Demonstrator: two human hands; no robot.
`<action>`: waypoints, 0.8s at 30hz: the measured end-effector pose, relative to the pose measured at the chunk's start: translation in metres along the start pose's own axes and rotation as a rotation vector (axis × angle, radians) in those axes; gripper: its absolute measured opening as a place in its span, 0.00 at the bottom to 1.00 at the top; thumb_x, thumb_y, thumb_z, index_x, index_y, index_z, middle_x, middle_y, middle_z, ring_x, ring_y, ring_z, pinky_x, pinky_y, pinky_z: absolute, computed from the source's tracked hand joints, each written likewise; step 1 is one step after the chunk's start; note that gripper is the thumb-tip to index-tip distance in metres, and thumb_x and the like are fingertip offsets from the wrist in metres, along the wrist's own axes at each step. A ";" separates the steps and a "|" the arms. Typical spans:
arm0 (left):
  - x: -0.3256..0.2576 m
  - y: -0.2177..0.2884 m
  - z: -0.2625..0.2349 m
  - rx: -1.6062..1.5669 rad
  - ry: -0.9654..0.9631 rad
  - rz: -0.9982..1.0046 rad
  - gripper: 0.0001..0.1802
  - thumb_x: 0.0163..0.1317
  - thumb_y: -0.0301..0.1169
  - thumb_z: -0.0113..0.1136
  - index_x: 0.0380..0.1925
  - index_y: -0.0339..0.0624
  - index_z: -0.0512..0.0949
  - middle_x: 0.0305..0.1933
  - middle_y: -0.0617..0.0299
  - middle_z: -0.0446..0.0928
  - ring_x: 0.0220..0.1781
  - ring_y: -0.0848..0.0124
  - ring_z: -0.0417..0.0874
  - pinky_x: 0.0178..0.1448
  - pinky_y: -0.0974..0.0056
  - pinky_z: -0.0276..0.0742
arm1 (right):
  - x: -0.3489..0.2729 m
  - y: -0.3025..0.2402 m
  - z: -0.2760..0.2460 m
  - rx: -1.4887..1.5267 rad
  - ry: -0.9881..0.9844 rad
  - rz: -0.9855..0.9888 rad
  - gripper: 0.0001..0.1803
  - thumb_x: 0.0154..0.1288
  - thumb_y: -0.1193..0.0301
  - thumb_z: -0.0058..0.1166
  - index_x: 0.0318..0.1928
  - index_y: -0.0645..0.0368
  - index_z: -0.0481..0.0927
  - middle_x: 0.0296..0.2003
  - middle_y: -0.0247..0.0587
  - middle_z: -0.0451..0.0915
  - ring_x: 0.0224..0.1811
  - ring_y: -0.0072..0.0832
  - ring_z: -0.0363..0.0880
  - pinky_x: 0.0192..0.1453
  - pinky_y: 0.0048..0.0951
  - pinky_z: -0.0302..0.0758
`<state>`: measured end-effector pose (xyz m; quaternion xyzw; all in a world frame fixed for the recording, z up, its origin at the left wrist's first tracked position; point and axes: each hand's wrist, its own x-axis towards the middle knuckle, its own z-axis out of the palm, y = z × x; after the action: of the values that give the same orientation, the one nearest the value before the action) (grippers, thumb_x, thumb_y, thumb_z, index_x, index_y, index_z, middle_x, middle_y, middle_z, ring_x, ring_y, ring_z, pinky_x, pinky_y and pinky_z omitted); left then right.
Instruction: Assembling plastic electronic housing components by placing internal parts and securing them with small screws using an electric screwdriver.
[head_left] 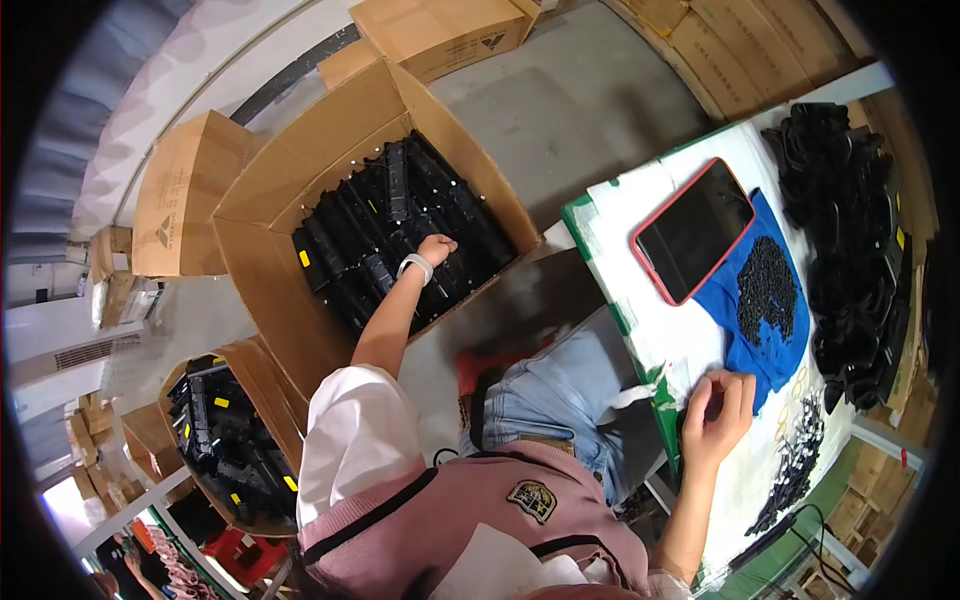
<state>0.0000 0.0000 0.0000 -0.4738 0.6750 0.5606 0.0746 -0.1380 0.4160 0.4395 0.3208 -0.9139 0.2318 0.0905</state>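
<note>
My left hand (437, 248) reaches into a large open cardboard box (275, 170), a pale band on its wrist. Its fingers are curled closed over long black plastic housings (397, 180) packed in rows; whatever it grips is hidden among them. My right hand (718, 415) is at the near edge of the white-topped table (655, 345), loosely curled with the thumb apart and nothing visible in it. Beside it a blue cloth (735, 340) bears a heap of small black pieces (768, 285). A phone with a red case (695, 230) lies partly on the cloth.
Black plastic parts (840, 240) are piled along the table's far right side. Small dark strips (795, 470) lie nearer. A second box of black housings (235, 430) stands at lower left. Closed cartons (190, 200) stand beyond the large box. My jeans-clad legs (550, 390) are between box and table.
</note>
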 end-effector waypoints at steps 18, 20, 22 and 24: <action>0.120 -0.026 -0.018 0.560 0.321 -0.166 0.29 0.60 0.49 0.49 0.56 0.43 0.69 0.64 0.37 0.58 0.63 0.45 0.63 0.68 0.55 0.58 | -0.005 -0.017 -0.001 -0.271 -0.221 0.025 0.16 0.60 0.62 0.46 0.27 0.65 0.67 0.22 0.40 0.60 0.20 0.32 0.58 0.23 0.31 0.51; 0.139 -0.046 -0.031 0.546 0.307 -0.227 0.29 0.60 0.49 0.49 0.56 0.42 0.69 0.63 0.37 0.58 0.63 0.44 0.63 0.67 0.55 0.59 | -0.016 -0.014 -0.006 -0.352 -0.185 0.049 0.23 0.63 0.57 0.42 0.40 0.69 0.70 0.26 0.42 0.66 0.23 0.31 0.62 0.25 0.30 0.56; 0.145 -0.046 -0.017 0.495 0.331 -0.255 0.27 0.60 0.47 0.49 0.52 0.39 0.71 0.59 0.40 0.65 0.58 0.45 0.69 0.63 0.53 0.64 | -0.027 -0.001 -0.015 -0.365 -0.197 -0.082 0.28 0.61 0.58 0.49 0.52 0.71 0.69 0.41 0.54 0.71 0.39 0.42 0.70 0.45 0.39 0.65; 0.144 -0.045 -0.007 0.542 0.371 -0.243 0.25 0.60 0.46 0.49 0.49 0.39 0.72 0.56 0.42 0.67 0.55 0.45 0.71 0.61 0.52 0.66 | -0.019 -0.011 -0.021 -0.244 -0.382 0.014 0.25 0.61 0.63 0.54 0.52 0.71 0.70 0.49 0.59 0.71 0.44 0.47 0.71 0.51 0.46 0.66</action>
<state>-0.0425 -0.0824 -0.1195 -0.6076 0.7399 0.2526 0.1399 -0.1157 0.4289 0.4557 0.3394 -0.9378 0.0550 -0.0477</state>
